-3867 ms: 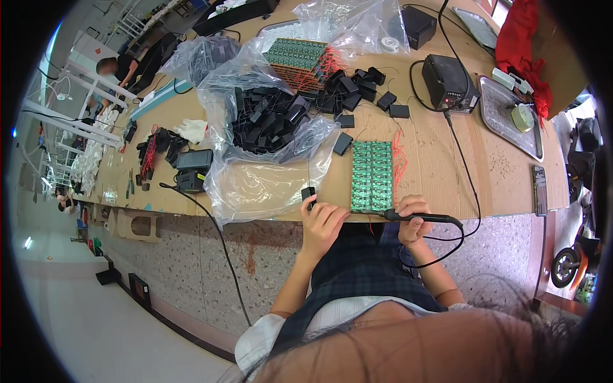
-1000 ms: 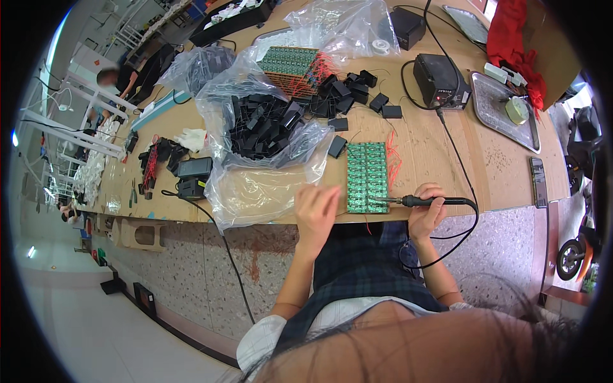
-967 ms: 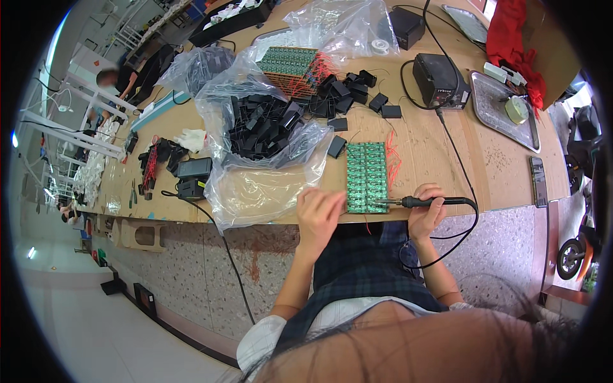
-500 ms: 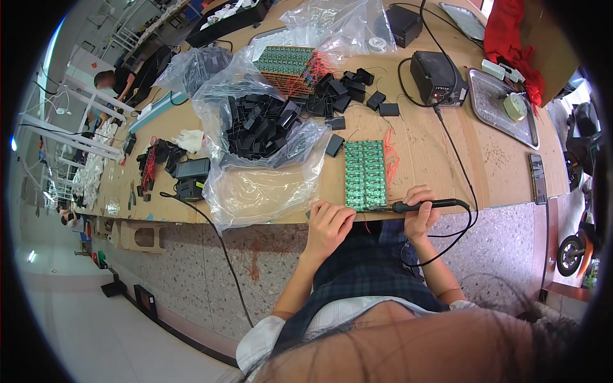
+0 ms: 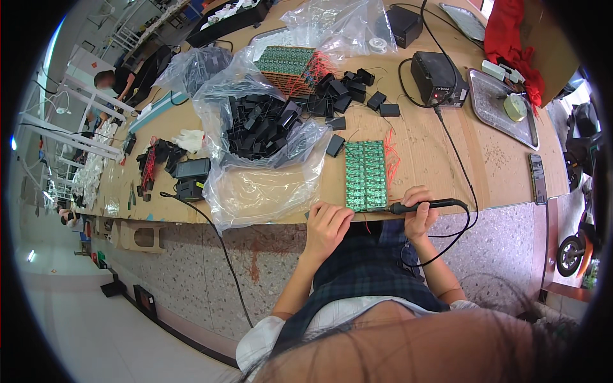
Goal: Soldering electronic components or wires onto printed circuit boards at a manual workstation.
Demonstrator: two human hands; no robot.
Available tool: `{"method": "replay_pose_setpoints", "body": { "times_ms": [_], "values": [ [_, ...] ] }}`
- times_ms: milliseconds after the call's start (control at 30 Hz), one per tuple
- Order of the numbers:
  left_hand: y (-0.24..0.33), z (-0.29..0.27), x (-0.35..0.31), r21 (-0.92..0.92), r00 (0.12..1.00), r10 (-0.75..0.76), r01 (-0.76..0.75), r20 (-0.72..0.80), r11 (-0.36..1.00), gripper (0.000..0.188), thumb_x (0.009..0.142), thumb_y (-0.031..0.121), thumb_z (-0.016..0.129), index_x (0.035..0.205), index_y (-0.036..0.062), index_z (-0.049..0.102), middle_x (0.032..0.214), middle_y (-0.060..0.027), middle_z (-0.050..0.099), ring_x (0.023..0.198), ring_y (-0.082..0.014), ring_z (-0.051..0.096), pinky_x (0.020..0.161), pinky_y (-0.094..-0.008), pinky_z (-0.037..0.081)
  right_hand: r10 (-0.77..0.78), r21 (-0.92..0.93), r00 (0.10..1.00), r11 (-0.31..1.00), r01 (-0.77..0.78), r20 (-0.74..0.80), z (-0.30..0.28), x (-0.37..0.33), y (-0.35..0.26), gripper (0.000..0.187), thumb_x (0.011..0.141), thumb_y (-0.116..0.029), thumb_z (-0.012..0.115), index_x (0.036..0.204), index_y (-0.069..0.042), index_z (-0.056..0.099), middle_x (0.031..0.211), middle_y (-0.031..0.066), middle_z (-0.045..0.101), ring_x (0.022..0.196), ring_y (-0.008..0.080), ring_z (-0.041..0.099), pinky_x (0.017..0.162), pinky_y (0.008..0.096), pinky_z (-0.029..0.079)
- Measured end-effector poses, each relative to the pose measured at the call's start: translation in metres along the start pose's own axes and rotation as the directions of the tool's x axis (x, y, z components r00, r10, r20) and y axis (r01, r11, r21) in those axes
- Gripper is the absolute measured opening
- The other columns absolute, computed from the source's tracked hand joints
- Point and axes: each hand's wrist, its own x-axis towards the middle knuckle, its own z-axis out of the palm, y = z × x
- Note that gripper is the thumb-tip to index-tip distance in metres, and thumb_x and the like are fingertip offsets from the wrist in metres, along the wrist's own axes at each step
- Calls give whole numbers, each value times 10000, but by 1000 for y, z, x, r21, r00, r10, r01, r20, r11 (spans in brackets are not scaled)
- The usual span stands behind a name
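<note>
A green circuit board panel (image 5: 366, 173), made up of rows of small identical boards, lies at the table's near edge. Red wires (image 5: 392, 161) stick out along its right side. My right hand (image 5: 418, 210) is closed round the black handle of a soldering iron (image 5: 408, 207), whose tip reaches the panel's near edge. At the panel's near left corner, my left hand (image 5: 328, 228) has its fingers curled together. Whatever they pinch is hidden. A short red wire hangs below the panel between the hands.
Black plastic cases (image 5: 262, 124) fill a clear bag (image 5: 268, 191) at the left. Behind stands a stack of circuit panels (image 5: 285, 64). A black soldering station (image 5: 439, 80), with its cord, and a metal tray (image 5: 501, 105) stand right; a phone (image 5: 537, 179) lies by the right edge.
The soldering iron and my right hand have moved very slightly left. The panel has shifted a touch to the right, and my left hand stays almost in place.
</note>
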Motion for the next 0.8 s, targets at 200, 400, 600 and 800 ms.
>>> {"method": "replay_pose_setpoints", "body": {
  "times_ms": [200,400,600,800],
  "values": [
    [0,0,1,1,1000,12,-12,7,1000,216,749,11,777,916,75,655,847,-29,633,774,-221,610,783,-382,436,7,-8,1000,1000,-7,15,0,0,-1,391,1072,-330,398,876,-11,512,836,137,525,743,191,523,689,298,457],
    [0,0,1,3,1000,19,-19,5,1000,218,748,14,779,919,76,659,847,-28,633,769,-220,610,777,-383,435,7,-11,1000,1000,-7,15,0,0,0,390,1070,-328,401,876,-9,513,839,138,525,742,189,523,689,298,455],
    [0,-1,0,3,1000,16,-16,7,1000,219,750,23,782,923,79,659,844,-26,631,767,-219,608,777,-381,433,9,-14,1000,1000,-8,17,1,1,-1,383,1069,-321,402,876,-9,513,837,138,526,742,187,521,687,294,453],
    [0,0,0,4,1000,11,-11,11,1000,211,757,26,780,919,81,656,848,-23,632,772,-216,610,785,-379,432,-4,49,997,999,8,-72,-1,-1,6,373,1072,-304,400,897,-2,531,853,145,547,732,180,531,686,302,453]
  ]
}}
